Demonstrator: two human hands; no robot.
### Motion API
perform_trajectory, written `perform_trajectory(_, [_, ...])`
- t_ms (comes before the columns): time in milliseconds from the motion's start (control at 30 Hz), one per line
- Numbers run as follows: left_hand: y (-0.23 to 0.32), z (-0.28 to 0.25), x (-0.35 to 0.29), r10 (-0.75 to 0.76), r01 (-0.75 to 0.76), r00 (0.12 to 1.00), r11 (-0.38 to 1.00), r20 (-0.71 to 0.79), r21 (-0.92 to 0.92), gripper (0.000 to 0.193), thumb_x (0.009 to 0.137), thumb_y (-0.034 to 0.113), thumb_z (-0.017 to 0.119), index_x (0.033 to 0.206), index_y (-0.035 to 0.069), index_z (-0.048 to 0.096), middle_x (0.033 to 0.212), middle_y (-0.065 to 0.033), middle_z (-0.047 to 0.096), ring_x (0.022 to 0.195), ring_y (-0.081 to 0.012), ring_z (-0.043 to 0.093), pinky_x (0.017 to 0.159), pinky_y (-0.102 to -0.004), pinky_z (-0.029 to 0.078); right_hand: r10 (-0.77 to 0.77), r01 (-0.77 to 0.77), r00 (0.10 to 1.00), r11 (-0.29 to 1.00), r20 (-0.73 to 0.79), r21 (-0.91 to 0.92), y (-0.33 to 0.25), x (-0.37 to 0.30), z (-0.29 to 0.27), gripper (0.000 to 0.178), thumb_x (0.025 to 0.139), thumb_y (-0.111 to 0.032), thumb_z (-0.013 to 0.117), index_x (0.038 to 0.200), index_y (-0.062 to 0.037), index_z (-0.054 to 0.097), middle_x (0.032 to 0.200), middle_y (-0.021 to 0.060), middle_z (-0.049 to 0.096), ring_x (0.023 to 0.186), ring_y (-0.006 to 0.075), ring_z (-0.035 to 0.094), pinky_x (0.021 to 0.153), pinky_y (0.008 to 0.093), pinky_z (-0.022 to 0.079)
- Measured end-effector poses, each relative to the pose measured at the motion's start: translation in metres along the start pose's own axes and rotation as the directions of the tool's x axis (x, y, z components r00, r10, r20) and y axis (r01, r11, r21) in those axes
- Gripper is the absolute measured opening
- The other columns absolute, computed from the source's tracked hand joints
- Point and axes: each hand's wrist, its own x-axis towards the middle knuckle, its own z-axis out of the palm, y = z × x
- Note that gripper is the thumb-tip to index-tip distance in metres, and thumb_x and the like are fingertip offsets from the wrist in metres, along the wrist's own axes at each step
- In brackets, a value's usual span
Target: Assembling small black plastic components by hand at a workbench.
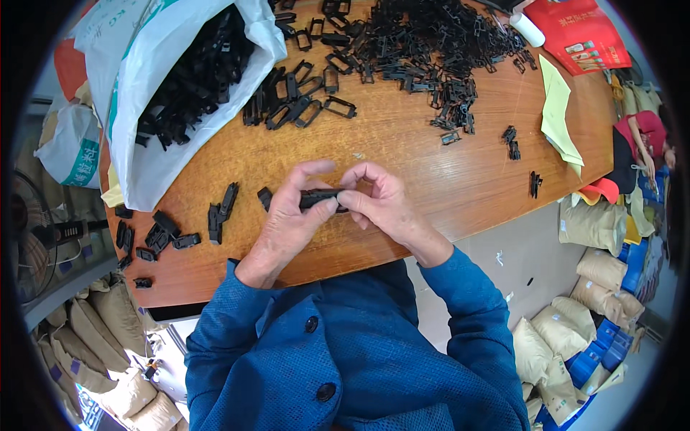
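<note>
Near the table's front edge, my left hand (291,212) is closed around a long black plastic part (315,197). My right hand (379,203) pinches the right end of that same part, thumb and fingertips meeting there. Whether a smaller piece sits between the right fingers is hidden. Just left of my left hand lies another black plastic part (265,198), partly behind the hand. Farther left on the wood lies a pair of black parts (223,213), and several more black parts (164,230) sit near the table's left corner.
A white sack (162,169) full of black parts lies open at the back left. Black rectangular frames (309,113) and a heap of small black clips (431,50) cover the far side. Yellow paper (559,118) and a red bag (578,36) are at the right. Stuffed sacks (553,327) stand on the floor.
</note>
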Motion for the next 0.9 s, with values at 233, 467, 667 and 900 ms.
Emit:
perform_trajectory(233, [0.034,-0.009,0.060,0.448,-0.500,0.803,0.148,0.393,0.853,0.024,0.073,0.003,0.064,0.096,0.003,0.056,0.089,-0.0132,0.050,0.086,-0.0303,0.053,0.068,-0.0388,0.048,-0.708,0.079,0.692,0.267,-0.140,-0.961,-0.026,-0.024,-0.091,0.019,0.082,0.001,0.063,0.100,-0.0040,0.059,0.094,0.0074,0.054,0.080,0.0172,0.060,0.064,0.0265,0.048])
perform_trajectory(467, [0.026,0.008,0.128,0.338,-0.504,0.742,-0.288,0.579,0.814,0.032,0.064,-0.005,0.064,0.094,0.000,0.055,0.089,-0.0138,0.051,0.088,-0.0285,0.055,0.071,-0.0363,0.051,-0.733,-0.172,0.678,-0.080,-0.059,-0.982,-0.027,-0.021,-0.129,0.012,0.083,-0.002,0.061,0.094,-0.0048,0.060,0.099,0.0099,0.055,0.086,0.0296,0.060,0.069,0.0391,0.050])
perform_trajectory(667, [0.032,0.019,0.115,0.295,-0.496,0.786,-0.223,0.543,0.839,0.026,0.068,-0.003,0.065,0.091,-0.001,0.053,0.082,-0.0149,0.056,0.081,-0.0292,0.060,0.068,-0.0366,0.052,-0.783,-0.038,0.621,-0.077,0.037,-0.996,-0.024,-0.025,-0.123,0.010,0.082,-0.003,0.063,0.091,-0.0038,0.059,0.098,0.0100,0.057,0.081,0.0281,0.060,0.068,0.0358,0.050])
perform_trajectory(900, [0.010,0.028,0.072,0.104,-0.151,0.986,0.884,0.128,0.442,0.032,0.081,0.004,0.065,0.111,-0.004,0.053,0.085,-0.0089,0.060,0.071,-0.0148,0.059,0.064,-0.0268,0.050,-0.613,0.311,0.729,0.692,-0.304,-0.651,-0.007,-0.027,-0.052,0.012,0.088,-0.009,0.066,0.098,-0.0044,0.062,0.081,-0.0056,0.056,0.071,0.0019,0.046,0.060,0.0184,0.039])
